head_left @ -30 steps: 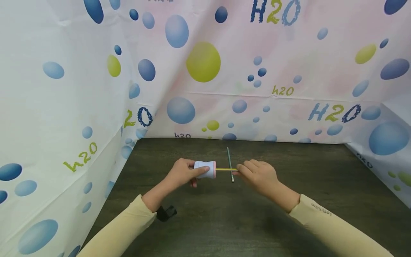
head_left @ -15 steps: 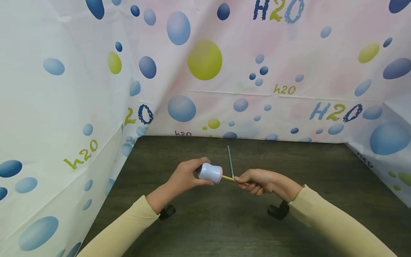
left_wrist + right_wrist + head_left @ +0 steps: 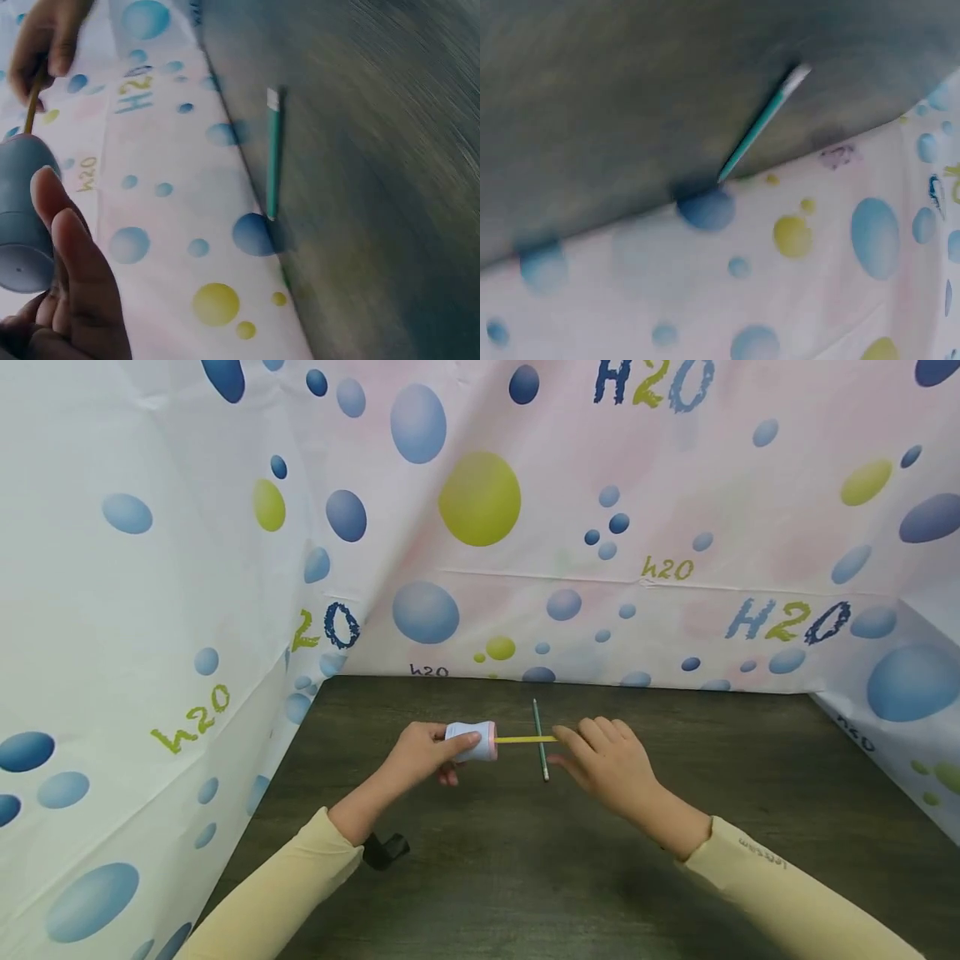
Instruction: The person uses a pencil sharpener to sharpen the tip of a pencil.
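In my left hand [image 3: 412, 760] I grip a light blue pencil sharpener [image 3: 486, 748] with a pinkish rim, lying sideways above the table. A yellow pencil [image 3: 525, 740] sticks out of its right end, the tip hidden inside. My right hand [image 3: 611, 768] pinches the pencil's other end, knuckles up. From the left wrist view, the sharpener's round base [image 3: 26, 268] faces the camera beside my left fingers [image 3: 79, 247]. Below and behind the yellow pencil, a green pencil [image 3: 542, 760] with a pale end lies on the table.
The dark wooden table [image 3: 495, 877] stretches around both hands. A white printed sheet [image 3: 510, 610] with coloured dots stands behind it and along its sides. A black strap piece [image 3: 386, 852] hangs under my left wrist.
Half a second ago the sharpener and yellow pencil tilted down to the right, my right hand turned palm inward. Now both lie level, slightly farther up and left, and my right hand is rolled over.
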A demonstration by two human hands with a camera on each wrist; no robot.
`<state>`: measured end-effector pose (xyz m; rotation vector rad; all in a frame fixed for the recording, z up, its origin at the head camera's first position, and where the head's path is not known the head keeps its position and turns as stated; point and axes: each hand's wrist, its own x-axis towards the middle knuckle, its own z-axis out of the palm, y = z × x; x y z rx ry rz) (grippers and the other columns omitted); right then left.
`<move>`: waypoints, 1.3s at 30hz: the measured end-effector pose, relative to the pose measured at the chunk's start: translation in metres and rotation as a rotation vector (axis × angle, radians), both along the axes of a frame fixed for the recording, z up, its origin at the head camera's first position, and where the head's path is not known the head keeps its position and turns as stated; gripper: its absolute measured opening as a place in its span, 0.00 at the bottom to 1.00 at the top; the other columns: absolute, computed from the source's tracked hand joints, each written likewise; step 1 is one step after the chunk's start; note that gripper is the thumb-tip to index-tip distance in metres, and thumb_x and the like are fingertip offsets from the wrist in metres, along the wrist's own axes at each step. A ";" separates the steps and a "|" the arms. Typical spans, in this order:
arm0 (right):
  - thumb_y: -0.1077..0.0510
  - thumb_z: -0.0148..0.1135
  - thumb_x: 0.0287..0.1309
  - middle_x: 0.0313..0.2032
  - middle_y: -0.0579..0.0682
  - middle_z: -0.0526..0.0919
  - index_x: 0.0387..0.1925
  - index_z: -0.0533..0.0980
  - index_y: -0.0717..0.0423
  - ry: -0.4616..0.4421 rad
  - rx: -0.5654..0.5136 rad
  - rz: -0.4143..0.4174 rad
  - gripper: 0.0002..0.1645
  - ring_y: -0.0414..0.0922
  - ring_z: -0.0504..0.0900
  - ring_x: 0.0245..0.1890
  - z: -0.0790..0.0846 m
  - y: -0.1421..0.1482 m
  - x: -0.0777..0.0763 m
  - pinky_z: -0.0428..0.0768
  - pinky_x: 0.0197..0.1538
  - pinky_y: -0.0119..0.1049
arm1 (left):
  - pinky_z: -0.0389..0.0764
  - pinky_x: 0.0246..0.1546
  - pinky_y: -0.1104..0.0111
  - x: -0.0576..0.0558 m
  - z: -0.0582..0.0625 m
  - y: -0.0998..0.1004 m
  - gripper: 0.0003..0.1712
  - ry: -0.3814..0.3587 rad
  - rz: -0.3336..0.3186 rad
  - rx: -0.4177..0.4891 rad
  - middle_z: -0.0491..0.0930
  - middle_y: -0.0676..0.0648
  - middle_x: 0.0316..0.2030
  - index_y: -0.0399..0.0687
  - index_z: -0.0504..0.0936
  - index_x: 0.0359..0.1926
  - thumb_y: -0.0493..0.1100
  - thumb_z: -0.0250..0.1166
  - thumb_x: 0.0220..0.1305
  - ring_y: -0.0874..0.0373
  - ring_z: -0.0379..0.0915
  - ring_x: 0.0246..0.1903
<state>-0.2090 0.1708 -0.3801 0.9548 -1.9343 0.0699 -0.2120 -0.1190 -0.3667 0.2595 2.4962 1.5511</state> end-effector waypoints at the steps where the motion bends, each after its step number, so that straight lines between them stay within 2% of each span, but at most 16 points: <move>1: 0.40 0.41 0.80 0.27 0.50 0.74 0.41 0.79 0.55 0.069 0.003 0.004 0.28 0.46 0.72 0.24 0.001 0.000 -0.001 0.69 0.28 0.39 | 0.86 0.27 0.60 0.001 0.002 0.001 0.25 -0.014 -0.014 0.011 0.86 0.39 0.24 0.33 0.86 0.42 0.55 0.66 0.69 0.63 0.77 0.16; 5: 0.41 0.44 0.80 0.20 0.47 0.69 0.28 0.74 0.53 0.169 -0.022 0.021 0.28 0.43 0.68 0.17 0.002 -0.001 -0.002 0.64 0.22 0.35 | 0.84 0.25 0.63 0.005 0.004 0.007 0.23 -0.054 -0.040 0.021 0.86 0.42 0.24 0.31 0.85 0.43 0.52 0.66 0.70 0.65 0.76 0.15; 9: 0.36 0.36 0.79 0.12 0.42 0.66 0.20 0.70 0.49 -0.037 -0.044 -0.011 0.35 0.36 0.60 0.11 0.004 -0.002 0.002 0.52 0.16 0.28 | 0.86 0.29 0.62 0.010 -0.005 0.014 0.22 -0.057 0.009 0.010 0.87 0.36 0.30 0.31 0.85 0.46 0.50 0.69 0.68 0.64 0.78 0.18; 12: 0.35 0.43 0.77 0.11 0.39 0.62 0.17 0.68 0.45 -0.436 -0.043 -0.046 0.33 0.32 0.53 0.12 0.007 -0.002 0.006 0.47 0.19 0.26 | 0.86 0.30 0.65 0.015 -0.014 0.017 0.23 0.069 0.035 -0.067 0.88 0.37 0.35 0.33 0.85 0.49 0.48 0.75 0.62 0.63 0.81 0.24; 17: 0.46 0.55 0.75 0.13 0.38 0.56 0.15 0.66 0.47 -1.499 -0.230 0.007 0.28 0.35 0.49 0.15 0.014 0.004 0.006 0.52 0.22 0.29 | 0.81 0.30 0.72 0.025 -0.021 0.020 0.25 0.449 -0.028 -0.244 0.88 0.42 0.37 0.39 0.84 0.48 0.46 0.81 0.52 0.58 0.82 0.31; 19: 0.49 0.53 0.76 0.13 0.41 0.57 0.15 0.67 0.52 -1.710 -0.303 0.000 0.29 0.37 0.50 0.15 0.015 0.008 0.005 0.54 0.23 0.31 | 0.80 0.29 0.74 0.025 -0.021 0.021 0.25 0.524 -0.062 -0.276 0.88 0.42 0.37 0.40 0.84 0.48 0.46 0.81 0.52 0.58 0.82 0.30; 20: 0.48 0.52 0.76 0.14 0.41 0.61 0.15 0.69 0.54 -1.708 -0.297 -0.001 0.29 0.37 0.53 0.15 0.015 0.009 0.004 0.57 0.23 0.31 | 0.80 0.30 0.75 0.025 -0.020 0.021 0.26 0.526 -0.068 -0.280 0.89 0.42 0.38 0.39 0.84 0.48 0.47 0.81 0.52 0.58 0.82 0.31; 22: 0.44 0.52 0.76 0.15 0.41 0.67 0.19 0.76 0.55 -1.531 -0.242 0.015 0.30 0.36 0.57 0.15 0.013 0.010 0.005 0.60 0.22 0.31 | 0.80 0.29 0.75 0.023 -0.018 0.022 0.27 0.470 -0.056 -0.265 0.89 0.42 0.37 0.38 0.84 0.49 0.49 0.80 0.54 0.59 0.81 0.30; 24: 0.39 0.48 0.77 0.19 0.43 0.76 0.27 0.81 0.56 -1.136 -0.125 0.058 0.32 0.37 0.67 0.18 0.010 0.009 0.006 0.66 0.23 0.31 | 0.82 0.29 0.72 0.018 -0.014 0.021 0.27 0.350 -0.019 -0.203 0.89 0.42 0.38 0.37 0.85 0.50 0.51 0.78 0.57 0.60 0.81 0.30; 26: 0.36 0.45 0.77 0.26 0.43 0.81 0.35 0.83 0.54 -0.654 -0.022 0.066 0.32 0.39 0.74 0.23 0.004 0.008 0.005 0.72 0.26 0.32 | 0.85 0.30 0.66 0.014 -0.011 0.019 0.26 0.215 0.011 -0.119 0.89 0.41 0.36 0.35 0.86 0.49 0.52 0.75 0.60 0.61 0.81 0.27; 28: 0.37 0.42 0.78 0.28 0.45 0.80 0.40 0.82 0.55 -0.235 0.022 0.075 0.31 0.41 0.75 0.25 -0.001 0.006 0.002 0.72 0.26 0.34 | 0.87 0.31 0.59 0.010 -0.007 0.017 0.24 0.103 0.016 -0.041 0.88 0.40 0.32 0.34 0.86 0.47 0.53 0.72 0.64 0.62 0.80 0.23; 30: 0.42 0.42 0.80 0.28 0.46 0.79 0.40 0.80 0.55 0.043 0.039 0.088 0.27 0.42 0.75 0.25 -0.003 0.005 -0.002 0.73 0.26 0.33 | 0.87 0.30 0.54 0.008 -0.005 0.015 0.24 0.032 -0.011 0.002 0.87 0.40 0.28 0.32 0.86 0.44 0.53 0.69 0.67 0.63 0.78 0.18; 32: 0.45 0.45 0.81 0.26 0.45 0.77 0.38 0.80 0.54 0.164 0.034 0.103 0.23 0.42 0.74 0.23 -0.005 0.004 -0.004 0.70 0.23 0.32 | 0.87 0.28 0.54 0.008 -0.002 0.013 0.24 -0.007 -0.044 -0.001 0.85 0.40 0.24 0.31 0.86 0.41 0.53 0.67 0.69 0.64 0.75 0.15; 34: 0.46 0.46 0.80 0.24 0.44 0.76 0.35 0.79 0.53 0.200 0.020 0.108 0.23 0.40 0.73 0.20 -0.005 0.002 -0.004 0.69 0.20 0.30 | 0.86 0.26 0.58 0.009 -0.001 0.014 0.24 -0.035 -0.058 -0.009 0.85 0.40 0.24 0.31 0.85 0.42 0.53 0.67 0.69 0.64 0.75 0.14; 37: 0.43 0.44 0.81 0.19 0.43 0.76 0.29 0.79 0.52 0.094 -0.024 0.086 0.28 0.39 0.73 0.16 -0.004 -0.001 -0.002 0.66 0.16 0.30 | 0.85 0.26 0.63 0.009 -0.001 0.017 0.22 -0.035 -0.031 -0.031 0.87 0.38 0.30 0.32 0.85 0.45 0.51 0.70 0.66 0.62 0.77 0.18; 39: 0.40 0.43 0.79 0.16 0.42 0.76 0.27 0.80 0.50 -0.080 -0.053 0.052 0.30 0.37 0.70 0.13 -0.001 -0.003 0.002 0.61 0.15 0.28 | 0.84 0.26 0.65 0.009 0.000 0.020 0.23 0.030 -0.003 -0.063 0.87 0.39 0.33 0.35 0.85 0.48 0.50 0.74 0.63 0.62 0.78 0.21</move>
